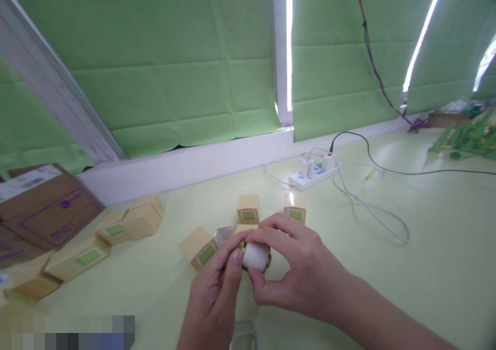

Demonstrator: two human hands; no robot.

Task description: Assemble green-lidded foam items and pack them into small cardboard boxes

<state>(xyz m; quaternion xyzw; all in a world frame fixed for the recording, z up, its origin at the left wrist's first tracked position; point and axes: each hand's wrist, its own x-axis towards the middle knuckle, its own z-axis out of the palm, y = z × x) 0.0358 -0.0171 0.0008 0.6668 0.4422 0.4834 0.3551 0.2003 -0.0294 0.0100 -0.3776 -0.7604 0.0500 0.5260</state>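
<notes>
Between my two hands, over the table, is a small round white object with a dark greenish-gold rim. My left hand [217, 283] pinches its left edge with thumb and fingers. From the right, my right hand [296, 267] curls its fingers and thumb around the white object [256, 256]. Just behind my hands lies a tan box with a green label [198, 248], tilted, and another box partly hidden by my fingers. Two more small boxes, one on the left [248, 209] and one on the right [294, 207], stand farther back. A clear container [245, 335] shows at the bottom edge.
Several tan boxes [77, 257] line the left side of the pale table [387, 288], near a brown cardboard box [54, 210]. A white power strip [315, 173] with looping cables sits at the back. Green pointed objects [465, 139] lie far right.
</notes>
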